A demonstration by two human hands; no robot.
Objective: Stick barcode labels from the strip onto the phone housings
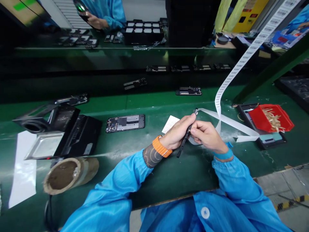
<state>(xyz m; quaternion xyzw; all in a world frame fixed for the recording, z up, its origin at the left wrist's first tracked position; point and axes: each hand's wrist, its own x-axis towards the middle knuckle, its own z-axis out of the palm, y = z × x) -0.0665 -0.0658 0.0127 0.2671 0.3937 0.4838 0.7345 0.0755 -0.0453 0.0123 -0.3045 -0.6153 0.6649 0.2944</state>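
Both my hands hold one thin black phone frame edge-on above the green bench. My left hand, with an orange strap at the wrist, grips its left side with fingers wrapped along the edge. My right hand, with a blue wrist strap, is closed on its right side. A long white label strip hangs down from the upper right and curls onto the bench just behind my right hand. A small white card lies behind my left hand.
Another phone frame lies flat to the left. A black device with a tray and a tape roll sit at the left. A red bin stands at right. Several frames ride the belt behind; another person works opposite.
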